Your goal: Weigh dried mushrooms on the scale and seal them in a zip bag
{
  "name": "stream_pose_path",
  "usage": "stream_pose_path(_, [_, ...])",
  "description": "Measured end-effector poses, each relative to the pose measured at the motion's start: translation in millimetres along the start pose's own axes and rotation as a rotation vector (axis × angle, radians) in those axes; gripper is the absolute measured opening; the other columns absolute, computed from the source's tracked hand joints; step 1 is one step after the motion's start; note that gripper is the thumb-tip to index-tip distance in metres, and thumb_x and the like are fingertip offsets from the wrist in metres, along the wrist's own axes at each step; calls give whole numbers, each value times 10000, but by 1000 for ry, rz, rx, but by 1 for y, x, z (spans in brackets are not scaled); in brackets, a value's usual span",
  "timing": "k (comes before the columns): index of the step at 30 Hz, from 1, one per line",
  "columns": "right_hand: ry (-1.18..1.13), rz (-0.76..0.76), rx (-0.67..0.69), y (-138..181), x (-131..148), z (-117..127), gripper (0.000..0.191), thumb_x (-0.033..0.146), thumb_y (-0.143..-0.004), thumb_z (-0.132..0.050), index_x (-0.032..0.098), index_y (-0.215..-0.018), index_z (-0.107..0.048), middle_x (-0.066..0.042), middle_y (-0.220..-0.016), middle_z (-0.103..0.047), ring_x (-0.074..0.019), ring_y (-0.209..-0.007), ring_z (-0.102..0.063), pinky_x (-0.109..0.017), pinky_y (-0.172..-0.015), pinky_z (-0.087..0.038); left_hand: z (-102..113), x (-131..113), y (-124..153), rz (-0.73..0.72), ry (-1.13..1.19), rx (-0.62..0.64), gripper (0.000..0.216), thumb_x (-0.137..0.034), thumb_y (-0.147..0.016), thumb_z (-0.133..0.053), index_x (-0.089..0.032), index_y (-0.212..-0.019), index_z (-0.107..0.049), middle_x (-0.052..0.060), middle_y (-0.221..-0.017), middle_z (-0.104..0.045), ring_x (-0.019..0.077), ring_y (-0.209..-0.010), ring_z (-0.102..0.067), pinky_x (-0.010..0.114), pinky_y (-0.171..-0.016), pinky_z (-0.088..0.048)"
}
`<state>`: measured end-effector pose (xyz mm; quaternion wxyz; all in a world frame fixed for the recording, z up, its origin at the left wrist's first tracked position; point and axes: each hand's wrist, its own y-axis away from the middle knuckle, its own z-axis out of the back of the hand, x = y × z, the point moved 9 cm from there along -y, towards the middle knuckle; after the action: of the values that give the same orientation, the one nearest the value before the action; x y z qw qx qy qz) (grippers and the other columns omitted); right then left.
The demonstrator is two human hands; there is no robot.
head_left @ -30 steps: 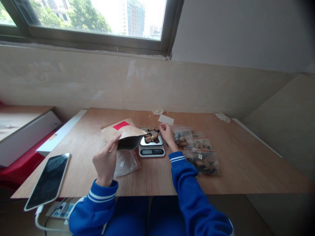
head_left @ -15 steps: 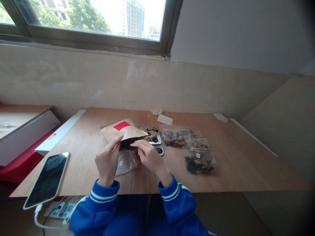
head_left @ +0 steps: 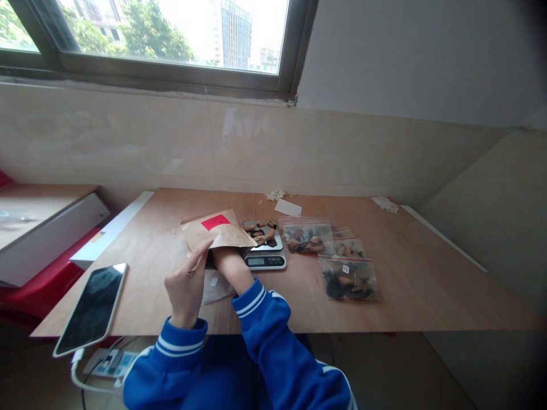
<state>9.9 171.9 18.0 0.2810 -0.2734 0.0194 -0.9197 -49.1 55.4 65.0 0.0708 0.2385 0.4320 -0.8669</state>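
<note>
1. Kraft-paper pouch (head_left: 219,232) w/ red label, lifted at its near edge above wooden table (head_left: 410,273), mouth facing the person, far end lying next to scale.
2. Left hand (head_left: 186,287): fingers curled, thumb + fingertips pinching near left edge of pouch mouth, propping it open.
3. Right hand: pushed inside pouch mouth, hidden from wrist on; only forearm and blue sleeve w/ white stripes showing. Can't tell if closed on anything or how far open.
4. Small digital scale (head_left: 264,247) just right of pouch, touching or nearly so; display facing the person, digits too small to read.
5. Dried brown and dark pieces (head_left: 262,233) lying on scale platform.
6. Clear zip bag (head_left: 306,237) w/ similar pieces just right of scale; second zip bag (head_left: 349,248) partly behind it; third zip bag (head_left: 350,279) w/ darker contents nearer table front edge.
7. Flat, near-empty clear bag (head_left: 217,285) on table under pouch and right forearm.
8. Phone (head_left: 92,307), screen dark, at front left corner of table, overhanging edge, white cable plugged in at near end.
9. White paper slip (head_left: 288,207) and crumpled white scraps near far edge of table, under tiled wall and window.
</note>
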Motion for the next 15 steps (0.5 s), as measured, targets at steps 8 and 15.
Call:
stream_pose_path(8, [-7,58,26,24,-1,3,524,107,-915,-501,129,-1435,-444,-124,-1541,-356,-297,-1438,-305,-424,-1213,-187,0,-2,1,-2,13,-12,244,-287,-900,-612,-269,-1110,-735,-19,-547,-633,26,-430,-354,163,-489,-279])
stream_pose_path(15, [-96,122,40,38,7,20,536,108,-921,-485,18,-1443,-402,-194,-1530,-339,-284,-1436,-310,-381,-1218,-203,-1,-4,1,16,13,13,244,-313,-913,-588,-259,-1092,-744,-22,-489,-582,39,-427,-339,168,-486,-275])
